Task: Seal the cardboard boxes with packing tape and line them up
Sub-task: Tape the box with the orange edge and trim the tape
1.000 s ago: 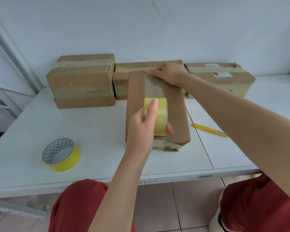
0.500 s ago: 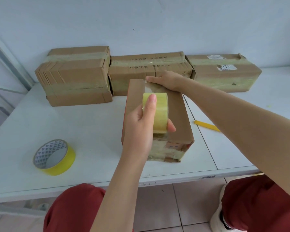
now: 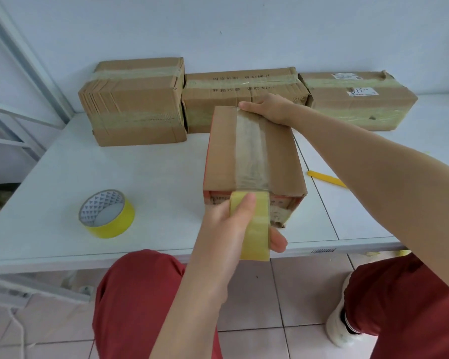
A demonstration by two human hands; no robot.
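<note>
A white table (image 3: 88, 164) stands against a pale wall (image 3: 244, 29), over a tiled floor (image 3: 296, 294), with a white metal frame (image 3: 24, 73) to the left. A row of three taped boxes (image 3: 218, 97) lines the wall. In front of the row lies the box (image 3: 278, 156), a strip of tape (image 3: 249, 151) running along its top. The right hand (image 3: 270, 107) lies flat on its far edge, pressing the strip's end. The left hand (image 3: 226, 229) grips the tape roll (image 3: 254, 229) at the near edge. A second yellow roll (image 3: 106, 213) and a yellow cutter (image 3: 327, 178) lie on the table.
</note>
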